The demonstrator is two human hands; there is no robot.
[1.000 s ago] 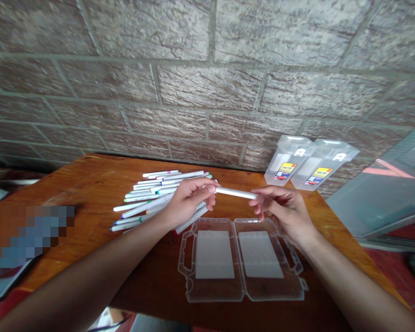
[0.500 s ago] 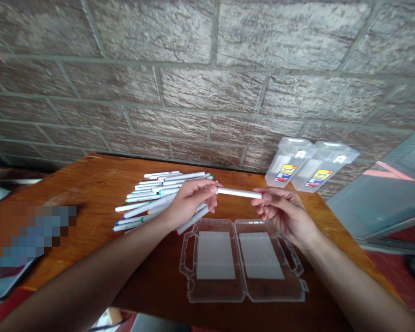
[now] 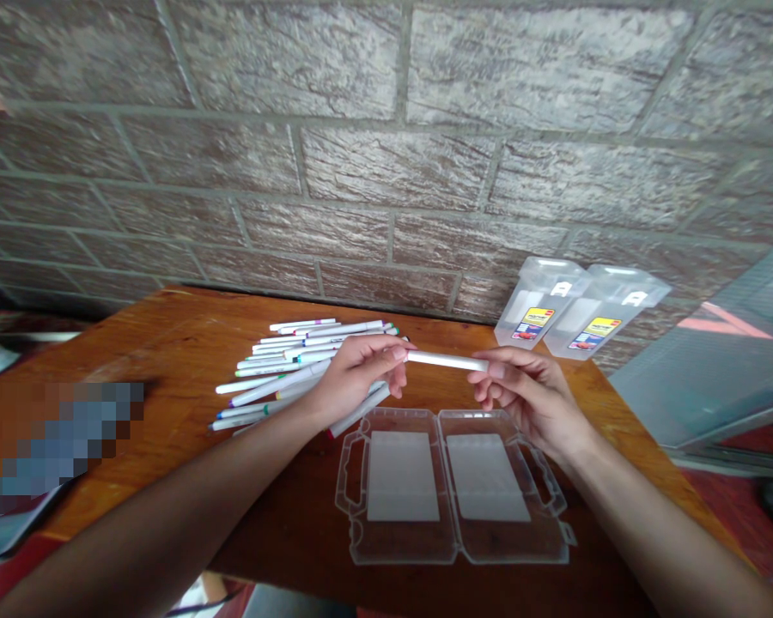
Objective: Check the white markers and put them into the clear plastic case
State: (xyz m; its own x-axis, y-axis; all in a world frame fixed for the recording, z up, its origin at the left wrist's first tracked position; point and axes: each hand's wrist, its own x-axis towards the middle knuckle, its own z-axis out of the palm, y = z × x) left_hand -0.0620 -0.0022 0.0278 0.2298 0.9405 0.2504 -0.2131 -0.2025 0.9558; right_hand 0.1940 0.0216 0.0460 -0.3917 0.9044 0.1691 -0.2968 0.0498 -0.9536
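A white marker [image 3: 447, 360] is held level between my two hands, above the far edge of an open clear plastic case [image 3: 404, 542]. My left hand [image 3: 367, 369] pinches its left end, and my right hand [image 3: 532, 386] grips the right end between thumb and fingers. Both ends are partly covered by fingertips. Left of the case lies a loose pile of white markers [image 3: 289, 374] with coloured ends, partly hidden behind my left hand and forearm. The case lies flat with both halves spread and a white sheet [image 3: 404, 476] in each.
Two translucent containers [image 3: 533, 300] with yellow and blue labels stand at the table's back right, by the brick wall [image 3: 354, 163]. A pixelated device [image 3: 45, 455] sits at the left on the wooden table [image 3: 142, 343]. A glass panel [image 3: 715, 343] rises at the right.
Almost nothing differs; both hands keep the marker in the same place. The view has shifted very slightly.
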